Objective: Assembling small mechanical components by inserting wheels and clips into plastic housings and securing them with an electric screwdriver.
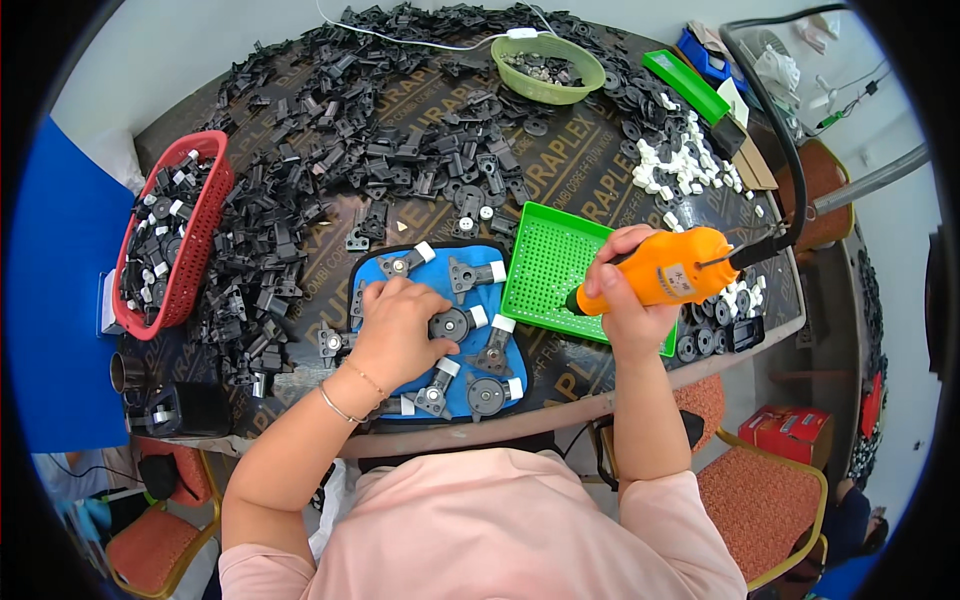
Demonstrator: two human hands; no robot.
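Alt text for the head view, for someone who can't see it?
A person's right hand grips an orange power tool over a green perforated tray; the left hand touches a round black part on a blue mat. Loose black parts spread across the table behind, with a filled red basket at left.

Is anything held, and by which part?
The right hand grips the orange tool near its black tip; the left hand touches a round dark part, hold unclear.

Tan capitals across dark tabletop (322,222); small characters on pale sticker (678,279) of orange screwdriver (704,254)
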